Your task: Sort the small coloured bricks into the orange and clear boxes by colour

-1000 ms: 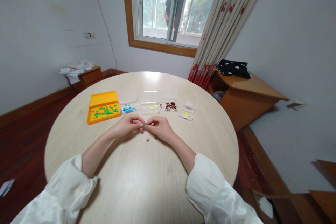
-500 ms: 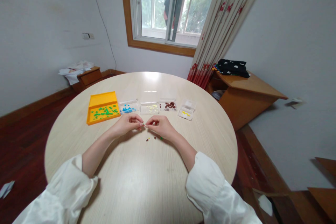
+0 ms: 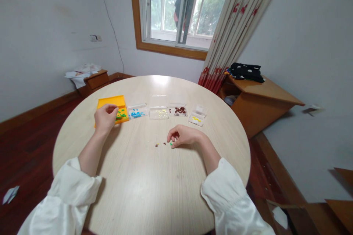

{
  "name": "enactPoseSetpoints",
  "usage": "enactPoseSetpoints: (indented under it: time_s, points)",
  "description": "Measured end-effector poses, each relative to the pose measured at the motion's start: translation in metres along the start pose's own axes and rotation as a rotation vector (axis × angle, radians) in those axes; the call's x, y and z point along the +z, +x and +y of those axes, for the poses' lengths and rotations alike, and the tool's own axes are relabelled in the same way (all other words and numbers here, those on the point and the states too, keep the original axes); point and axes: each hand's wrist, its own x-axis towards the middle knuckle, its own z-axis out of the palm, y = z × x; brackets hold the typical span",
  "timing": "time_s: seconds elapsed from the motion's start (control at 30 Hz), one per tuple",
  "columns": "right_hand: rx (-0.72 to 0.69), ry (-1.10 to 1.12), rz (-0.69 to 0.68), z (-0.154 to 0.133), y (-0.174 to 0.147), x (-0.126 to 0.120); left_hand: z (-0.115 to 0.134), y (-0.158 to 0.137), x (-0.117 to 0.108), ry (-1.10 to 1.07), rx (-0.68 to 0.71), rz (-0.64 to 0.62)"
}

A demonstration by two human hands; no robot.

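Note:
My left hand (image 3: 106, 118) hovers over the orange-yellow box (image 3: 111, 101), which holds several small green pieces (image 3: 121, 114). Its fingers are curled but apart, with nothing visible in them; part of the box is hidden behind it. Low over the table, my right hand (image 3: 183, 136) has its thumb and fingers apart around a small green piece (image 3: 171, 143). To the left of that piece lie a small brown piece (image 3: 164, 143) and a brown piece (image 3: 156, 145) with a tiny yellow one (image 3: 158, 144) beside it.
Right of the orange-yellow box stand clear boxes of blue pieces (image 3: 137, 113), pale yellow pieces (image 3: 162, 114), brown pieces (image 3: 180, 110) and yellow pieces (image 3: 196, 119). The round table (image 3: 138, 191) stands near a wooden cabinet (image 3: 264, 99) and a curtain (image 3: 234, 18).
My hands have parted from where they met at the middle. The left has moved left to the orange-yellow box; the right has moved right and down to the green piece.

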Motion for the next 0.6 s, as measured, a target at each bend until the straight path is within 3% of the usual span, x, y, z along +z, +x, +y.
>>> enactPoseSetpoints:
  time_s: [0.1,0.23,0.5,0.6]
  points:
    - [0.011,-0.027,0.007,-0.002,0.0,0.0,-0.007,0.005,-0.005,0.217,0.051,0.029]
    - [0.014,-0.073,0.035,-0.002,-0.001,-0.001,-0.012,0.006,-0.008,0.348,0.067,0.027]
    - [-0.014,-0.118,0.176,-0.002,-0.001,0.003,-0.014,0.006,-0.006,0.427,0.031,-0.013]
    - [-0.016,-0.132,0.24,-0.003,0.0,0.005,-0.024,0.011,-0.004,0.418,0.075,-0.055]
